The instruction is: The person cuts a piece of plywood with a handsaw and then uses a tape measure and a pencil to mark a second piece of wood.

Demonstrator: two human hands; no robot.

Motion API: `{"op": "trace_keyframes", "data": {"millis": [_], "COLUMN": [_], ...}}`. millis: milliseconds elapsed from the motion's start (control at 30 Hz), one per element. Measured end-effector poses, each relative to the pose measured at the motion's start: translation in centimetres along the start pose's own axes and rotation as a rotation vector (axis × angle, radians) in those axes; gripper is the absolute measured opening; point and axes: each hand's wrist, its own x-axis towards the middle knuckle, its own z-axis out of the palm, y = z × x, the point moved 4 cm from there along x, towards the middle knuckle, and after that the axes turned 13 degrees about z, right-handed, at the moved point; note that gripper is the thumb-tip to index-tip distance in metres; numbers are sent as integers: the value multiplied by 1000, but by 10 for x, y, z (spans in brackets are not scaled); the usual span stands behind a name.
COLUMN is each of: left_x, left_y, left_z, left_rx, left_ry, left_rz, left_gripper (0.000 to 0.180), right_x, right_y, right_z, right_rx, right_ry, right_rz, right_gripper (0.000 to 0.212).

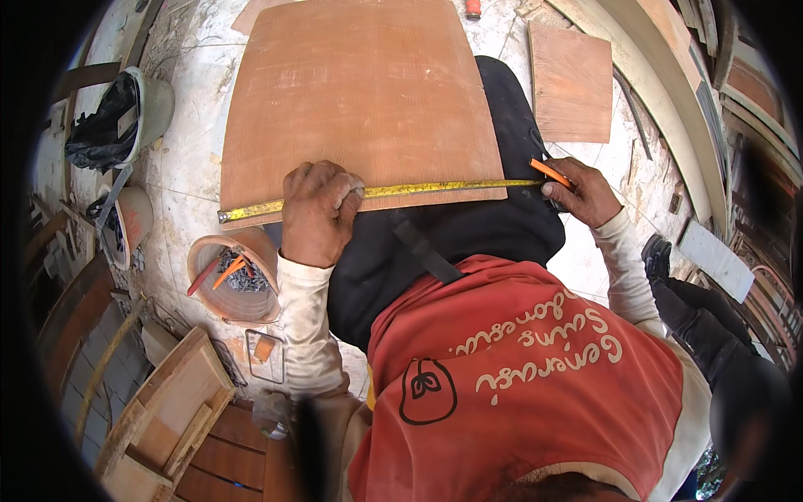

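A brown plywood sheet [360, 92] lies across my lap, over dark trousers. A yellow tape measure blade [443, 189] stretches along its near edge, its hooked end at the sheet's left corner. My left hand [319, 209] is closed, with curled fingers pinching the blade and resting on the wood. Past the sheet's right edge, my right hand [590, 197] is closed around an orange pencil-like stick [548, 171], which points up and left. The blade's right end reaches that hand; whether a tape case sits in it I cannot tell.
Left of my legs stands a clay-coloured pot [201, 251] with nails and orange-handled tools. Farther left are two buckets [156, 109]. A smaller plywood piece [571, 84] lies at the far right. A wooden box frame [201, 356] sits lower left. Another person's dark-clothed leg [698, 305] shows at right.
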Motion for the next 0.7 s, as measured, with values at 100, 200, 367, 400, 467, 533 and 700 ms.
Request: {"op": "trace_keyframes", "data": {"millis": [100,200,367,400,467,533,700], "left_x": [1,3,6,7,8,10,15], "left_y": [0,2,3,5,10,13,15], "left_z": [2,3,9,11,14,17,22], "left_rx": [-10,-3,-20,-20,-31,-38,-55], "left_ry": [6,10,-40,-42,-13,-19,-32], "left_rz": [11,15,18,19,34,28,24], "left_gripper": [10,11,12,12,11,11,11], "right_x": [0,-4,-19,-18,-18,-20,-6], "right_y": [4,-9,-36,-51,-49,-64,-80], "right_z": [-1,-13,-20,-16,0,18,69], "right_rx": [-90,-138,868,1067,839,838,938], "right_ry": [185,454,427,478,252,-30,-120], "right_rz": [-136,-163,-136,-312,-232,-130,-172], "right_gripper": [50,43,60,71,81,75,39]}}
